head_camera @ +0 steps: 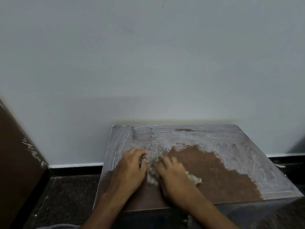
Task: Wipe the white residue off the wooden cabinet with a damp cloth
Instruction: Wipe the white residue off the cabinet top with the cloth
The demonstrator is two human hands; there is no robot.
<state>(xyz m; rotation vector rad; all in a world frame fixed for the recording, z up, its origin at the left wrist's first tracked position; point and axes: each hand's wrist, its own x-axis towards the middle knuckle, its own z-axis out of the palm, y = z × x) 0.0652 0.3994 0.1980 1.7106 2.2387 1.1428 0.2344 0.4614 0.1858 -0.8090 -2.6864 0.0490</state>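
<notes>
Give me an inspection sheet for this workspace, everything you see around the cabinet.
Surface: wooden cabinet top, brown patch wiped in the middle and front; white residue across back, left and right.
Job's things: cloth, soiled, on the top.
Clutter: nothing seen.
Grips: right hand presses the cloth; left hand rests on the top beside it.
Cables: nothing seen.
Surroundings: pale wall behind; dark speckled floor; brown panel left, streaked white.
</notes>
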